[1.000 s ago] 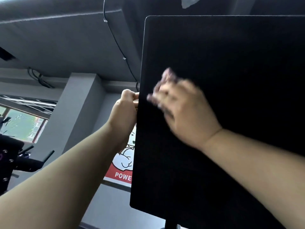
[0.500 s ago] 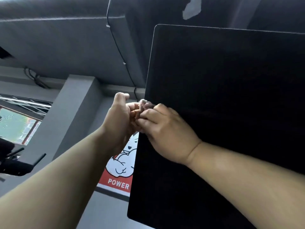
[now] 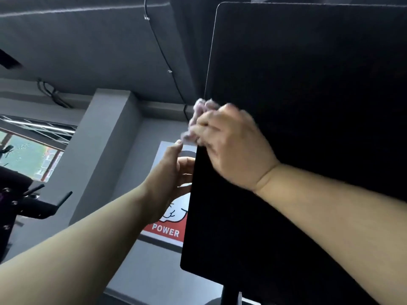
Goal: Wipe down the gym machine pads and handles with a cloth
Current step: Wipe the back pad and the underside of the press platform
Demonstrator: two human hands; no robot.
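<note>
One pad (image 3: 308, 150) — long axis upright

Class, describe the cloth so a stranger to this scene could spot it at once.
Find the large black pad filling the right side. At its left edge the right hand grips a crumpled cloth. It is pale pinkish, the only light soft thing there.

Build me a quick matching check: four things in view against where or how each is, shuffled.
Things:
1 cloth
2 left hand
3 right hand
4 POWER poster

States:
A on the wall, partly behind the pad
B bunched at the pad's left edge
C grips the cloth
D below the cloth, beside the pad's edge

Pairs: 1-B, 2-D, 3-C, 4-A
</note>
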